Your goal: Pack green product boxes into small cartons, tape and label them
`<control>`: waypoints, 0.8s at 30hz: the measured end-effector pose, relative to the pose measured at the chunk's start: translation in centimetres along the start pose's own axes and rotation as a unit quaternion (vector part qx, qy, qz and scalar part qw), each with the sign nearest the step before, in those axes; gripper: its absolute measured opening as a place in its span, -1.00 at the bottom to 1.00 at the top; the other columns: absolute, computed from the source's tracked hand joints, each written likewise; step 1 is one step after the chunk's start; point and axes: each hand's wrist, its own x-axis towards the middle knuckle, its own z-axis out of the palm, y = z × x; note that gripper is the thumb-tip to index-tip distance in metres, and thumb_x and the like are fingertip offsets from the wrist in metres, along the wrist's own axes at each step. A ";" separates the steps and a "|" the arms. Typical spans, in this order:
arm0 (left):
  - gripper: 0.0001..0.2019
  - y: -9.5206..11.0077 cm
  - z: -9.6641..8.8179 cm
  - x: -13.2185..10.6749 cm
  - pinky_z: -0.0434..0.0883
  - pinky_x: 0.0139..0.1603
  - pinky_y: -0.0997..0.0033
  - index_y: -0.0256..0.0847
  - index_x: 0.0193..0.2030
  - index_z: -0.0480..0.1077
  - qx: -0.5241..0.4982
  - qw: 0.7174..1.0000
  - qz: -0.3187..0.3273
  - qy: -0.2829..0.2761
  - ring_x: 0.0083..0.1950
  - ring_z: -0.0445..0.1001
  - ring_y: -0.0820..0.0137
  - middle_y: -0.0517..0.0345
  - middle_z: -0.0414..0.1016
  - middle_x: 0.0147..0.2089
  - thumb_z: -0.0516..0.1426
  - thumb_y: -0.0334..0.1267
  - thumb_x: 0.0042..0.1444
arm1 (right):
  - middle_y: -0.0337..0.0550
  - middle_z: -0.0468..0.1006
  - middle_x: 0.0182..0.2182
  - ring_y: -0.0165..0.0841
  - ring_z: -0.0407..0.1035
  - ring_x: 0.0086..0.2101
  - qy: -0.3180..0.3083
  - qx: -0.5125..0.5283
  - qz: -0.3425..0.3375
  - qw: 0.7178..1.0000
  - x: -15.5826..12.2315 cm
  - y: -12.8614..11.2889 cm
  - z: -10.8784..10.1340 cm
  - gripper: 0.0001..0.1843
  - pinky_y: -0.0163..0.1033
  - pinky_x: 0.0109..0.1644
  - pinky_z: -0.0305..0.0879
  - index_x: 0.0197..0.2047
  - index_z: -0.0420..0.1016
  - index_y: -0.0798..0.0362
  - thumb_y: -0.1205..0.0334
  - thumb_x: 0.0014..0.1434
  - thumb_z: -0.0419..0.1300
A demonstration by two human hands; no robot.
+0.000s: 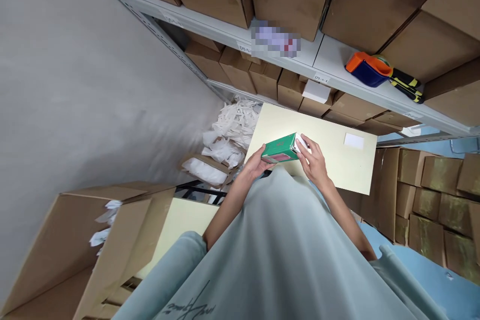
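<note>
A small green box with a pink patch on its side is held in front of my chest, over the pale tabletop. Around its left end, my left hand is closed, thumb on top. My right hand is at the other end, fingers bent against the white end face or flap of the box. Whether that end is open or closed I cannot tell. On the table to the right lies a white card.
Shelves of cardboard boxes run across the back. An orange and blue tape dispenser and yellow-black cutters lie on one shelf. White scraps heap left of the table. A large open carton stands front left; stacked cartons stand right.
</note>
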 end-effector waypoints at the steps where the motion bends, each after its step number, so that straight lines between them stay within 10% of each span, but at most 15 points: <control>1: -0.57 0.0 0.5 -0.1 0.72 0.13 0.03 -0.28 0.26 0.63 0.000 1.000 -0.010 -0.011 0.06 0.80 0.06 -0.17 0.81 0.08 0.25 0.03 0.51 | -0.05 0.29 0.63 0.02 0.22 0.56 -0.014 -0.010 0.000 1.000 0.1 0.2 -0.2 -0.41 0.34 0.58 0.32 0.66 0.33 -0.35 -0.04 0.66 0.06; 7: -0.59 0.4 3.1 -0.4 0.70 0.13 0.04 -0.27 0.23 0.64 0.037 0.996 -0.051 -0.057 0.13 0.78 -0.01 -0.21 0.80 0.09 0.17 0.00 0.54 | 0.02 0.20 0.66 0.01 0.15 0.59 -0.024 0.017 0.028 0.999 1.7 2.0 -2.3 -0.39 0.31 0.60 0.29 0.67 0.30 -0.25 -0.09 0.67 0.03; 14: -0.13 0.2 6.1 -0.7 0.65 0.26 0.15 0.01 0.62 0.32 0.105 0.989 0.102 -0.031 0.17 0.77 0.13 -0.10 0.70 0.33 0.50 -0.11 0.23 | 0.18 0.44 0.49 0.01 0.54 0.21 0.052 0.076 0.121 0.988 4.7 5.3 -5.4 -0.41 -0.01 -0.06 0.65 0.29 0.62 -0.08 -0.30 0.42 0.35; 20: 0.02 -0.7 7.2 -1.1 0.54 0.45 0.08 -0.12 0.48 0.51 0.171 0.976 0.097 -0.098 0.29 0.72 0.06 -0.13 0.75 0.24 0.67 -0.36 -0.20 | 0.08 0.65 0.19 -0.02 0.50 0.23 0.033 0.131 0.082 0.987 8.3 8.8 -5.7 -0.45 0.17 0.38 0.48 0.23 0.70 -0.10 -0.33 0.46 0.28; 24: -0.06 -1.6 7.2 -0.8 0.57 0.42 0.12 -0.18 0.43 0.54 0.133 0.984 0.071 -0.090 0.11 0.78 0.18 -0.08 0.81 0.08 0.65 -0.37 -0.15 | 0.03 0.55 0.10 -0.08 0.53 0.15 0.037 0.196 0.110 0.974 9.8 9.8 -5.0 -0.34 0.01 0.16 0.62 0.19 0.74 -0.13 -0.48 0.38 0.31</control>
